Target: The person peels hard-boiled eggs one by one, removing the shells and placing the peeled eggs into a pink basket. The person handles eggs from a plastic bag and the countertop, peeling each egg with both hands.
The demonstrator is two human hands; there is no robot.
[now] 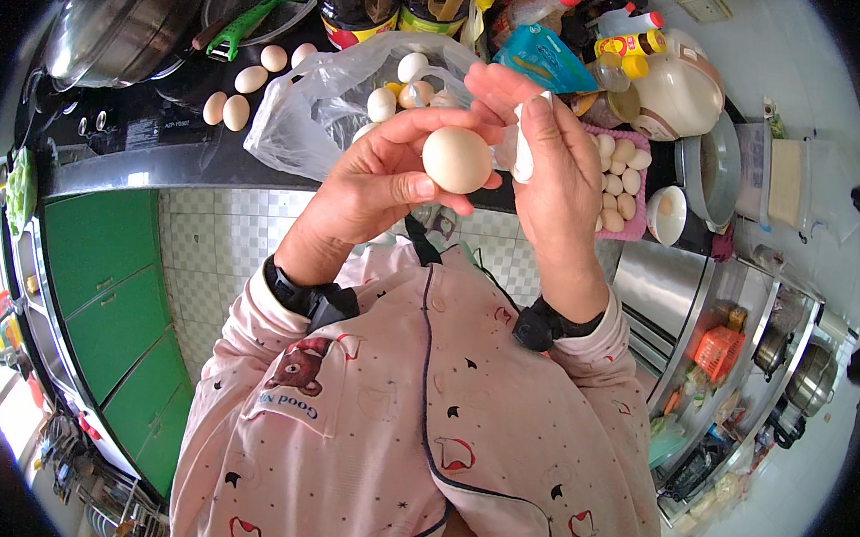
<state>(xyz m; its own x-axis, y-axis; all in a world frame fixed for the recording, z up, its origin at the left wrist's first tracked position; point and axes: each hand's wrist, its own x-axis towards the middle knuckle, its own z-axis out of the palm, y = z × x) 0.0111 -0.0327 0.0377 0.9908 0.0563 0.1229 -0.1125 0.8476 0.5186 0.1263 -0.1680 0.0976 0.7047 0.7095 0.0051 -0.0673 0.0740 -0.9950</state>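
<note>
Between the fingers and thumb of my left hand [377, 171] is a pale brown egg [457, 160], held up above the counter's front edge. Just to its right, my right hand [556, 151] has a folded white tissue [524, 146] under the thumb, its fingers stretched out. Behind both hands a clear plastic bag [298, 130] lies spread on the counter, with several eggs in it, among them a white egg [413, 68]. Partly hidden by my right hand, a pink tray [641, 199] of eggs stands to the right.
Loose eggs [251, 80] lie left of the bag, near a green-handled peeler [249, 22] and a large steel pot [111, 22]. A white bowl [667, 230] with something brownish inside sits beside the tray. Bottles [356, 9] and a blue pouch [543, 59] line the back.
</note>
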